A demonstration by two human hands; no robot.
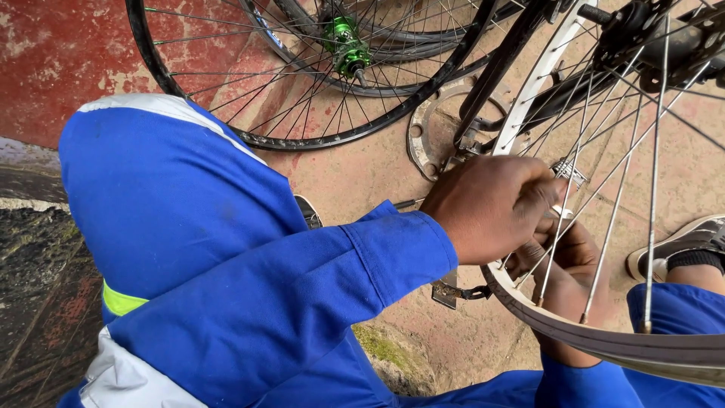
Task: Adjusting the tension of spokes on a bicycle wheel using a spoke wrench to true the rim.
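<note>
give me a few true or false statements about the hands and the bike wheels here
1. Both hands are at the spokes of the silver-rimmed wheel. True: the left hand and the right hand meet among its spokes.
2. The black wheel behind has a red hub. False: its hub is green.
3. The sleeves are blue. True: the left sleeve is bright blue.
4. The left hand rests flat on the ground. False: its fingers are bent around a spoke, above the ground.
5. A shoe shows at the right edge. True.
6. The silver-rimmed wheel has a tyre on it. False: the rim looks bare.
</note>
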